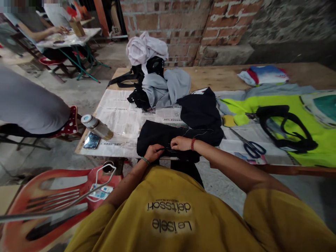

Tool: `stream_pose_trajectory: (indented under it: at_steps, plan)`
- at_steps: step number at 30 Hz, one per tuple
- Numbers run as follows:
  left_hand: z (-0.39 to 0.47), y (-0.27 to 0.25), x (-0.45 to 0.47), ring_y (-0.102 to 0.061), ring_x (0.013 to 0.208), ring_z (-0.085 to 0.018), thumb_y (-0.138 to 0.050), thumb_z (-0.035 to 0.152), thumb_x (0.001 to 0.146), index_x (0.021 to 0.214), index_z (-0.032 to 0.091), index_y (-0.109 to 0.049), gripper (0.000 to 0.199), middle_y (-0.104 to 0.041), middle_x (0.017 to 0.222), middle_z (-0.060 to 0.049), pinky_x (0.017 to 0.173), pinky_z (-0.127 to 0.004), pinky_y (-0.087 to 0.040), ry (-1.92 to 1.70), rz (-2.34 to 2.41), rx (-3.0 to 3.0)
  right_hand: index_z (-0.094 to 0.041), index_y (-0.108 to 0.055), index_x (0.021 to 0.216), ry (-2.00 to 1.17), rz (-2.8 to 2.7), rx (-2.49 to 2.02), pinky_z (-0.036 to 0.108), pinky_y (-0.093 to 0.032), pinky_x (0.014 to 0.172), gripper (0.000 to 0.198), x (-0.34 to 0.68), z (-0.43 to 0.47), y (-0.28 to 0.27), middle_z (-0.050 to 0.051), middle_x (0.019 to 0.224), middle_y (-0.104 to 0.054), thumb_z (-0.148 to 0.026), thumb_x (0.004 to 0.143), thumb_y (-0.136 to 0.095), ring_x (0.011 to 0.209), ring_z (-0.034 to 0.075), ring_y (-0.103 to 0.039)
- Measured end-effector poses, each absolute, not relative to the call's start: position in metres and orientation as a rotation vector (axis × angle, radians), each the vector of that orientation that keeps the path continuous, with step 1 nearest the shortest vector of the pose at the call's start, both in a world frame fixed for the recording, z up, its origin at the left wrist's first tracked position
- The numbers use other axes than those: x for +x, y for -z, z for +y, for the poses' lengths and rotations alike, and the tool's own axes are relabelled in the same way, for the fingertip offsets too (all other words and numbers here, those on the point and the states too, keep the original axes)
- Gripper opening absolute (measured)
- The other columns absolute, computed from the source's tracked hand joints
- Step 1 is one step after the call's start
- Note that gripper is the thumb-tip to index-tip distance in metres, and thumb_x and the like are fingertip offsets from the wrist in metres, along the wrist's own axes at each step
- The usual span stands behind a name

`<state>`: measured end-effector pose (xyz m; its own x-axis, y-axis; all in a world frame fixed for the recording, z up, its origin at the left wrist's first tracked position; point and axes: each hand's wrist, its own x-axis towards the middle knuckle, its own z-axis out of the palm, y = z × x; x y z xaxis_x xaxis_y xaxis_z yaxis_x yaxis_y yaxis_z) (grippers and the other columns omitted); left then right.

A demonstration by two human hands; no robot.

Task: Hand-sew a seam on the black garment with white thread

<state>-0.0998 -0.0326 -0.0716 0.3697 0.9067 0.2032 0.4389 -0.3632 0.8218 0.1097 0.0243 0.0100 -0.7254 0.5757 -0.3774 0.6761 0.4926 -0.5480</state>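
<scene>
A dark cloth garment (157, 134) lies folded along the table's front edge, with loose white thread lines across it. My left hand (154, 153), with a green bracelet at the wrist, pinches the cloth near its front edge. Just to the right, my right hand (181, 143), wearing a red beaded bracelet, is closed in a pinch low over the same cloth. Whatever sits between its fingertips is too small to make out. More dark cloth (201, 108) is bunched behind. Scissors (249, 145) with dark blue handles lie to the right.
Newspaper (118, 105) covers the wooden table. A bottle (97, 126) and a phone-like dark object (91, 140) stand at left. Grey cloth (168, 85) is piled behind; a black strap (286, 129) lies on yellow fabric (299, 154). A red chair (49, 178) and seated people are leftward.
</scene>
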Motion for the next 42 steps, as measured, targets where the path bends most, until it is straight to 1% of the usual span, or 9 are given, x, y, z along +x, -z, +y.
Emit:
stream_pose_trajectory:
  at_steps: [2,6,15,23,26,29,34,38,42]
  plan:
    - [-0.033,0.072,-0.100,-0.064,0.074,-0.013,-0.060,0.019,0.079,0.087,0.016,-0.071,0.014,-0.071,0.084,-0.004,0.073,-0.023,-0.051,-0.876,1.161,1.956,-0.016,-0.067,0.082,0.838,2.676,1.112,0.022,-0.041,0.073,0.014,0.110,0.025,-0.012,0.005,0.094,-0.064,-0.021,0.081,-0.054,0.082,0.013,-0.059]
    - [-0.032,0.072,-0.100,-0.063,0.073,-0.012,-0.059,0.019,0.079,0.087,0.017,-0.071,0.014,-0.070,0.083,-0.003,0.072,-0.022,-0.050,-0.869,1.160,1.957,-0.016,-0.064,0.090,0.532,2.708,1.195,0.024,-0.040,0.070,0.017,0.109,0.025,-0.013,0.008,0.101,-0.060,-0.025,0.086,-0.050,0.082,0.015,-0.059]
    - [-0.032,0.070,-0.100,-0.063,0.074,-0.012,-0.058,0.020,0.080,0.087,0.017,-0.071,0.015,-0.070,0.084,-0.004,0.073,-0.023,-0.051,-0.857,1.170,1.951,-0.007,-0.062,0.093,-0.100,2.765,1.261,0.034,-0.033,0.076,0.022,0.122,0.062,-0.027,0.017,0.094,-0.059,-0.012,0.085,-0.042,0.085,0.022,-0.054]
    - [-0.032,0.072,-0.100,-0.064,0.075,-0.013,-0.060,0.020,0.079,0.086,0.016,-0.071,0.014,-0.070,0.083,-0.004,0.071,-0.022,-0.051,-0.860,1.200,1.944,-0.008,-0.059,0.092,-0.615,2.814,1.276,0.035,-0.027,0.082,0.028,0.169,0.143,-0.088,0.013,0.093,-0.059,-0.012,0.091,-0.031,0.089,0.019,-0.049]
    - [-0.031,0.073,-0.100,-0.064,0.075,-0.013,-0.059,0.019,0.079,0.086,0.017,-0.071,0.013,-0.070,0.083,-0.003,0.072,-0.022,-0.051,-0.861,1.195,1.961,-0.009,-0.060,0.087,-0.613,2.891,1.404,0.036,-0.027,0.085,0.028,0.187,0.165,-0.106,0.011,0.087,-0.059,-0.016,0.092,-0.033,0.092,0.018,-0.048]
    - [-0.031,0.074,-0.101,-0.064,0.075,-0.013,-0.060,0.019,0.079,0.087,0.016,-0.071,0.014,-0.070,0.083,-0.003,0.072,-0.023,-0.051,-0.866,1.187,1.967,-0.018,-0.060,0.079,-0.444,3.114,1.621,0.042,-0.029,0.088,0.027,0.208,0.181,-0.119,0.010,0.080,-0.058,-0.026,0.090,-0.037,0.095,0.023,-0.048]
    - [-0.031,0.074,-0.101,-0.064,0.075,-0.013,-0.060,0.019,0.079,0.087,0.016,-0.071,0.014,-0.071,0.083,-0.004,0.072,-0.023,-0.051,-0.856,1.201,1.949,-0.027,-0.058,0.073,-0.250,3.345,1.857,0.051,-0.026,0.095,0.024,0.245,0.195,-0.128,0.009,0.084,-0.059,-0.036,0.087,-0.042,0.104,0.026,-0.046]
    - [-0.031,0.073,-0.101,-0.064,0.075,-0.013,-0.059,0.019,0.078,0.087,0.016,-0.071,0.014,-0.071,0.083,-0.004,0.072,-0.023,-0.051,-0.860,1.195,1.947,-0.019,-0.057,0.073,-0.277,3.317,1.859,0.047,-0.029,0.099,0.021,0.250,0.195,-0.118,0.009,0.085,-0.058,-0.040,0.079,-0.058,0.105,0.024,-0.048]
    - [-0.031,0.073,-0.101,-0.064,0.074,-0.013,-0.059,0.019,0.078,0.086,0.015,-0.070,0.014,-0.071,0.083,-0.004,0.072,-0.023,-0.051,-0.874,1.199,1.934,-0.008,-0.062,0.088,-0.188,3.047,1.967,0.039,-0.036,0.093,0.019,0.218,0.170,-0.094,0.015,0.098,-0.058,-0.025,0.079,-0.058,0.100,0.021,-0.051]
